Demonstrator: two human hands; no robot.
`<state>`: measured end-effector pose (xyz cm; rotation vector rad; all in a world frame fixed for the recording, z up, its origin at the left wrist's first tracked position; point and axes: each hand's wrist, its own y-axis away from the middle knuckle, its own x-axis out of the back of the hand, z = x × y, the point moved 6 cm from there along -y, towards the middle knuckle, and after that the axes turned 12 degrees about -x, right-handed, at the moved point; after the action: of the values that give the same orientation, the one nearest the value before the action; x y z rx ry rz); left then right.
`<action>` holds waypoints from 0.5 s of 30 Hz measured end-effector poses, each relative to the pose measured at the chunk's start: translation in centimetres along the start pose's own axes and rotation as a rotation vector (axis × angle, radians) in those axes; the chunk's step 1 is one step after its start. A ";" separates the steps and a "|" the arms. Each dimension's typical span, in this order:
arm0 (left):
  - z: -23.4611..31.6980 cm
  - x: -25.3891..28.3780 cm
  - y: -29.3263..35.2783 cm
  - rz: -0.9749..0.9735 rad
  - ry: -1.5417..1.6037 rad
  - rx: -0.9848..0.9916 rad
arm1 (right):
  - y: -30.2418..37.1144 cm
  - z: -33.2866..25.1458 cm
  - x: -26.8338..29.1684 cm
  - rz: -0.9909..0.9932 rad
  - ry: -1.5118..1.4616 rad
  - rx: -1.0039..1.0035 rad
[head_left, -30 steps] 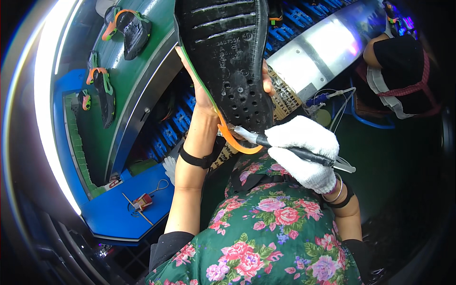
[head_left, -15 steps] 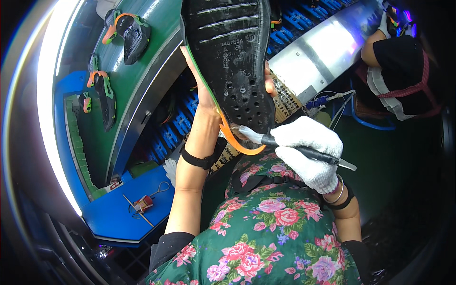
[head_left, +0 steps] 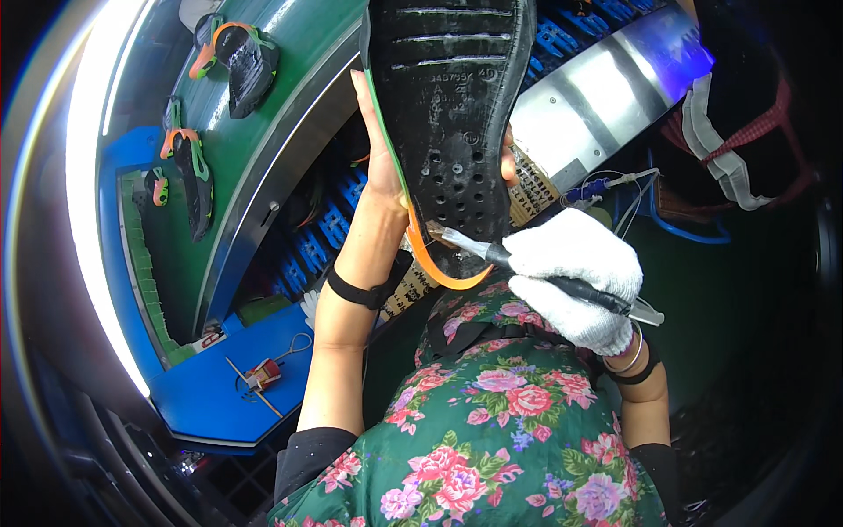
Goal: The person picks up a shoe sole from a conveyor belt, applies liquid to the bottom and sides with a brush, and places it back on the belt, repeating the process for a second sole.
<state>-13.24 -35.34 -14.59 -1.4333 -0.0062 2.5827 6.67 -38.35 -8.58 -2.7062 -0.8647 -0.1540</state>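
Observation:
My bare left hand [head_left: 379, 162] grips a black shoe sole [head_left: 446, 114] from behind, fingertips curled round its right edge. The sole stands upright before me, with ridges across the upper part and small holes lower down. A green edge runs down its left side, and an orange rim [head_left: 420, 252] curves round the heel. My right hand [head_left: 575, 272], in a white knitted glove, is closed round a brush [head_left: 470, 244] with a dark handle. The brush tip meets the sole's heel end beside the orange rim. Most of my left palm is hidden behind the sole.
On the green conveyor [head_left: 303, 44] at the left lie several black shoe pieces [head_left: 252, 79] with orange and green trim. A blue table [head_left: 211, 404] holds a small red-and-metal item [head_left: 263, 376]. Toward the upper right are a metal panel [head_left: 580, 114] and a red-framed seat [head_left: 790, 132].
The sole has shifted slightly right, and the brush tip has moved a little up and left along the heel. The other person's arm at the upper right is out of sight.

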 end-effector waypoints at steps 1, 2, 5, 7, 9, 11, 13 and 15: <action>0.0 -0.2 -0.2 0.000 0.000 0.008 | 0.0 -0.2 0.0 0.001 -0.008 0.023; 0.0 -0.3 -0.3 0.004 -0.006 0.014 | 0.1 -0.4 0.1 0.003 -0.016 0.046; -0.2 -0.9 -1.0 0.002 -0.018 0.023 | 0.2 -1.0 0.6 -0.025 -0.010 0.040; -0.2 -1.3 -1.5 0.003 -0.022 0.029 | 0.3 -1.1 0.9 -0.048 0.011 0.059; -0.4 -1.7 -2.0 0.000 -0.024 0.040 | 0.5 -1.4 1.3 -0.021 0.025 0.075; -0.4 -1.6 -2.1 0.013 -0.035 0.044 | 0.4 -1.3 1.4 -0.009 0.024 0.093; -0.4 -1.7 -2.1 0.020 -0.040 0.041 | 0.4 -1.5 1.5 -0.034 0.032 0.125; -0.4 -2.0 -2.1 0.019 -0.043 0.040 | 0.6 -1.9 1.7 -0.047 0.036 0.123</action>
<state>-11.53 -33.65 -12.89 -1.3705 0.0528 2.6131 8.36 -38.49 -6.65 -2.5636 -0.8970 -0.1536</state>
